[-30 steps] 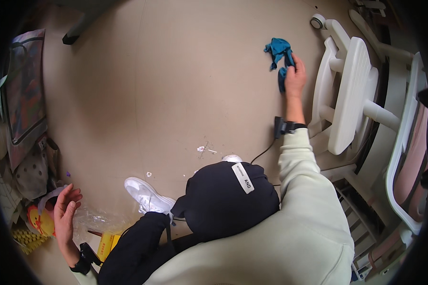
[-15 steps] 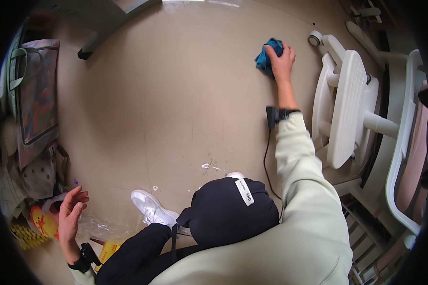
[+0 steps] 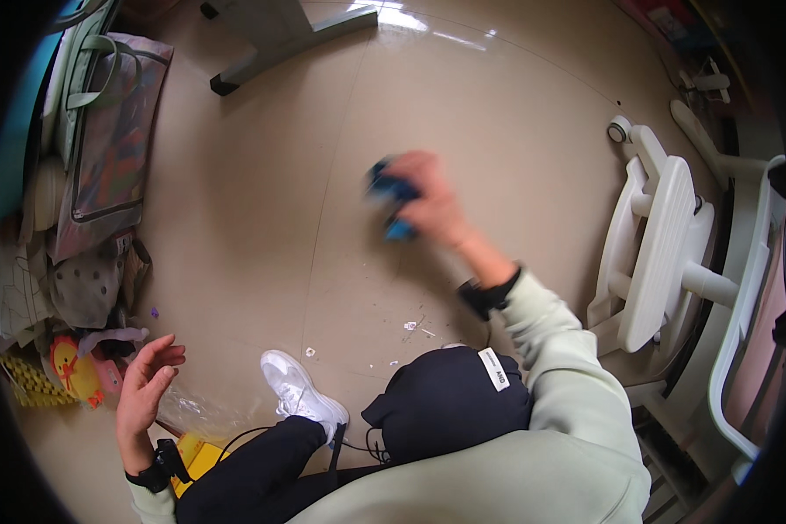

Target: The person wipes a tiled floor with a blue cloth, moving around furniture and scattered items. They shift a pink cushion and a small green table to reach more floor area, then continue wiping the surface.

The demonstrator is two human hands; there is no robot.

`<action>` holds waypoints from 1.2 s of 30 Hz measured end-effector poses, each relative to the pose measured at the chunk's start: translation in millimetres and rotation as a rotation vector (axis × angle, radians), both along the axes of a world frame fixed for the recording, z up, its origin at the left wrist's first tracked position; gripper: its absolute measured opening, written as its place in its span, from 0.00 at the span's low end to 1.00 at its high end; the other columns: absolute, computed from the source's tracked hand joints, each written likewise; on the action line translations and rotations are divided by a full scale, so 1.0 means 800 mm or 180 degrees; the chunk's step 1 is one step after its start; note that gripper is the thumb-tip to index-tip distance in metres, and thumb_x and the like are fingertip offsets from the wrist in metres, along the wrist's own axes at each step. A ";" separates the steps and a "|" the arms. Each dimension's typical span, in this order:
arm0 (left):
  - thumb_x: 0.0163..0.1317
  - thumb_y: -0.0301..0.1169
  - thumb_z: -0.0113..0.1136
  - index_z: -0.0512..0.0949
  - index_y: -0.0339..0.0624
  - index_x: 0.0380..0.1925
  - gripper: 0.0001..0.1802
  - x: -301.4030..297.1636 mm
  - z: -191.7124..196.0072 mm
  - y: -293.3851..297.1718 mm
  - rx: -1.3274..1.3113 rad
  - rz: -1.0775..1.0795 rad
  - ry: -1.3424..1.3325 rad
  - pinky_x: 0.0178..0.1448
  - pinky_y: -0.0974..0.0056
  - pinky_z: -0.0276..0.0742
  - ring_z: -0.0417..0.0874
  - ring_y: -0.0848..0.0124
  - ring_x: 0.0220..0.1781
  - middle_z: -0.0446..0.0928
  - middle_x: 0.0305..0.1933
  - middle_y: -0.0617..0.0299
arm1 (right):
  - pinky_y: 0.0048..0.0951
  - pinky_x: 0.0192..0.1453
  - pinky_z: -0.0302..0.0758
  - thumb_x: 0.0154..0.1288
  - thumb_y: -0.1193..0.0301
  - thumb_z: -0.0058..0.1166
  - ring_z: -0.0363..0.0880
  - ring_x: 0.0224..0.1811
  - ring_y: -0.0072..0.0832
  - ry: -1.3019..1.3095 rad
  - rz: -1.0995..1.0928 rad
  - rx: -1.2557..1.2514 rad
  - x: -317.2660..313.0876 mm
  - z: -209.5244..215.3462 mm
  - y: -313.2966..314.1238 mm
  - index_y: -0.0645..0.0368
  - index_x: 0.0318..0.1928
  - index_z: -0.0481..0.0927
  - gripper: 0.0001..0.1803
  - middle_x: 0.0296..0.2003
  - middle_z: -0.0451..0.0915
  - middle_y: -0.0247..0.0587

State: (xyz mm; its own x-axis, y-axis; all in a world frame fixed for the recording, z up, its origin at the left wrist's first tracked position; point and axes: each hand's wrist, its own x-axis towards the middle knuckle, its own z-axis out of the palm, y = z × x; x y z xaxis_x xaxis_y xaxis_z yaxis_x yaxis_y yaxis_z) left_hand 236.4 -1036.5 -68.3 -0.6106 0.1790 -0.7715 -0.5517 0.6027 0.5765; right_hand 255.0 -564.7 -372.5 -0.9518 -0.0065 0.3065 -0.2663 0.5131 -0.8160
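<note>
My right hand [image 3: 428, 199] is wrapped round a crumpled blue cloth [image 3: 395, 196] over the middle of the beige tiled floor [image 3: 262, 192]; both are smeared by motion. Whether the cloth touches the floor at this instant, I cannot tell. My left hand [image 3: 148, 384] hangs at the lower left, fingers loosely curled and apart, with nothing in it. Closest to that hand are a clear plastic wrapper [image 3: 192, 410] and a yellow box [image 3: 199, 456]. Small white scraps [image 3: 410, 326] and dark specks lie on the floor ahead of my knee.
A white chair base with a footrest and casters [image 3: 659, 253] stands at the right. Bags, a zipped mesh pouch [image 3: 118, 140] and a chick-shaped toy [image 3: 74, 368] crowd the left side. A grey table leg [image 3: 301, 44] rests at the far left. My white shoe [image 3: 297, 391] is near.
My right hand has swept the cloth leftward and nearer to me. The view has shifted, so the floor and furniture appear lower and further right. My left hand keeps its loose pose.
</note>
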 end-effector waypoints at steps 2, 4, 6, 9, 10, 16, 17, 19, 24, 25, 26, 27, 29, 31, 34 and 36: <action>0.69 0.27 0.58 0.69 0.40 0.67 0.26 0.002 0.001 -0.013 -0.0053 0.0063 -0.0022 0.65 0.65 0.72 0.78 0.70 0.59 0.78 0.58 0.59 | 0.30 0.61 0.74 0.53 0.81 0.54 0.78 0.54 0.30 -0.0239 -0.1160 -0.1456 -0.035 -0.012 0.121 0.58 0.56 0.80 0.27 0.53 0.80 0.39; 0.69 0.27 0.59 0.69 0.40 0.67 0.26 0.005 0.001 -0.022 -0.0169 0.0095 -0.0071 0.65 0.65 0.71 0.78 0.70 0.59 0.78 0.58 0.59 | 0.30 0.59 0.76 0.57 0.76 0.55 0.80 0.51 0.28 -0.0033 -0.2391 -0.0989 -0.087 -0.027 0.231 0.60 0.56 0.81 0.23 0.48 0.84 0.40; 0.68 0.27 0.59 0.69 0.40 0.66 0.26 0.006 0.001 -0.027 -0.0165 0.0113 -0.0033 0.65 0.65 0.72 0.78 0.70 0.59 0.78 0.58 0.59 | 0.31 0.57 0.77 0.57 0.72 0.57 0.84 0.47 0.31 -0.0029 -0.3117 -0.0463 -0.132 -0.048 0.292 0.56 0.56 0.83 0.23 0.45 0.87 0.42; 0.68 0.27 0.59 0.69 0.39 0.66 0.26 0.007 0.000 -0.030 -0.0175 0.0203 -0.0063 0.65 0.64 0.72 0.78 0.68 0.60 0.78 0.58 0.57 | 0.40 0.65 0.73 0.55 0.67 0.60 0.79 0.57 0.42 -0.0390 -0.3145 0.1020 -0.202 -0.076 0.287 0.51 0.58 0.81 0.27 0.53 0.82 0.48; 0.68 0.27 0.59 0.69 0.38 0.66 0.26 0.007 -0.001 -0.031 -0.0154 0.0216 -0.0094 0.66 0.63 0.72 0.78 0.68 0.60 0.78 0.58 0.57 | 0.42 0.67 0.71 0.54 0.66 0.60 0.77 0.59 0.44 -0.0533 -0.3148 0.1543 -0.226 -0.083 0.270 0.50 0.59 0.80 0.28 0.56 0.80 0.48; 0.68 0.27 0.59 0.69 0.38 0.66 0.26 0.018 -0.002 -0.040 -0.0223 0.0243 -0.0146 0.67 0.63 0.71 0.77 0.68 0.60 0.77 0.59 0.56 | 0.44 0.72 0.66 0.52 0.66 0.61 0.69 0.66 0.49 -0.0123 -0.1479 0.1860 -0.348 -0.084 0.125 0.47 0.61 0.77 0.31 0.61 0.74 0.49; 0.68 0.27 0.59 0.69 0.38 0.66 0.27 0.020 -0.001 -0.042 -0.0227 0.0277 -0.0165 0.67 0.63 0.71 0.77 0.68 0.60 0.77 0.59 0.56 | 0.44 0.71 0.67 0.51 0.67 0.62 0.70 0.65 0.49 0.0255 -0.1064 0.1736 -0.347 -0.085 0.093 0.47 0.60 0.78 0.31 0.60 0.75 0.48; 0.68 0.27 0.59 0.68 0.38 0.67 0.27 0.024 0.000 -0.043 -0.0224 0.0333 -0.0151 0.67 0.63 0.71 0.77 0.68 0.61 0.77 0.59 0.57 | 0.44 0.66 0.71 0.46 0.73 0.63 0.73 0.62 0.48 0.0552 -0.0292 0.1355 -0.327 -0.077 0.020 0.50 0.55 0.81 0.29 0.55 0.78 0.47; 0.68 0.26 0.58 0.68 0.39 0.67 0.27 0.023 -0.001 -0.035 -0.0093 0.0231 -0.0064 0.67 0.63 0.71 0.77 0.68 0.61 0.77 0.59 0.57 | 0.44 0.65 0.72 0.51 0.71 0.61 0.74 0.62 0.45 0.0463 0.1680 0.0907 -0.130 -0.045 -0.160 0.52 0.46 0.83 0.18 0.57 0.78 0.45; 0.68 0.25 0.57 0.68 0.39 0.67 0.27 0.022 -0.001 -0.032 -0.0064 0.0174 -0.0053 0.67 0.63 0.71 0.77 0.68 0.61 0.77 0.59 0.57 | 0.44 0.66 0.71 0.50 0.72 0.64 0.73 0.63 0.44 0.0164 0.2076 0.0798 -0.088 -0.032 -0.179 0.51 0.45 0.83 0.18 0.58 0.77 0.44; 0.68 0.25 0.57 0.68 0.38 0.67 0.27 0.022 -0.001 -0.029 -0.0036 0.0118 -0.0045 0.67 0.63 0.70 0.77 0.68 0.61 0.77 0.59 0.57 | 0.44 0.67 0.70 0.49 0.75 0.65 0.73 0.63 0.44 -0.0291 0.2612 0.0619 -0.049 -0.019 -0.186 0.52 0.44 0.84 0.18 0.57 0.78 0.44; 0.68 0.24 0.56 0.68 0.38 0.67 0.27 0.022 -0.001 -0.026 0.0002 0.0041 -0.0043 0.67 0.63 0.70 0.77 0.68 0.61 0.77 0.59 0.57 | 0.44 0.68 0.70 0.50 0.76 0.63 0.74 0.63 0.43 -0.0991 0.3213 0.0090 -0.022 -0.007 -0.184 0.52 0.44 0.85 0.17 0.55 0.79 0.43; 0.68 0.23 0.56 0.68 0.38 0.67 0.27 0.022 -0.001 -0.021 -0.0063 -0.0006 -0.0019 0.67 0.63 0.70 0.77 0.68 0.61 0.77 0.59 0.57 | 0.42 0.68 0.71 0.50 0.79 0.58 0.75 0.61 0.43 -0.1139 0.2604 -0.1110 0.023 0.016 -0.143 0.53 0.47 0.85 0.20 0.54 0.80 0.43; 0.68 0.22 0.54 0.68 0.39 0.68 0.27 0.021 -0.002 -0.015 -0.0090 -0.0127 -0.0083 0.67 0.63 0.70 0.76 0.67 0.62 0.77 0.59 0.57 | 0.40 0.67 0.72 0.50 0.80 0.56 0.76 0.60 0.41 -0.1228 0.1615 -0.1345 0.061 0.028 -0.053 0.53 0.48 0.85 0.22 0.55 0.80 0.44; 0.70 0.29 0.57 0.69 0.41 0.68 0.26 0.015 -0.007 -0.006 -0.0306 -0.0201 -0.0063 0.65 0.64 0.71 0.77 0.69 0.60 0.77 0.60 0.59 | 0.36 0.69 0.70 0.45 0.85 0.49 0.76 0.63 0.36 -0.1094 -0.0383 -0.1556 0.120 0.020 0.116 0.52 0.50 0.86 0.29 0.57 0.80 0.41; 0.70 0.31 0.58 0.69 0.41 0.68 0.27 0.010 -0.010 0.001 -0.0300 -0.0314 -0.0089 0.64 0.65 0.71 0.77 0.69 0.60 0.77 0.59 0.59 | 0.35 0.69 0.70 0.49 0.85 0.47 0.76 0.62 0.34 -0.0473 -0.1787 -0.1074 0.152 -0.003 0.212 0.56 0.49 0.85 0.26 0.55 0.81 0.41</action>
State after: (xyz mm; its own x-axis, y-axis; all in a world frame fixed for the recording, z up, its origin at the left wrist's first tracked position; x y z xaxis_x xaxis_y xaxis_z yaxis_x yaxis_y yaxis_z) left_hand 244.0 -1035.5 -76.2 -0.5717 0.1630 -0.8041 -0.5020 0.7057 0.5000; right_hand 376.3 -394.8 -375.0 -0.8151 0.5750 0.0703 0.0943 0.2514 -0.9633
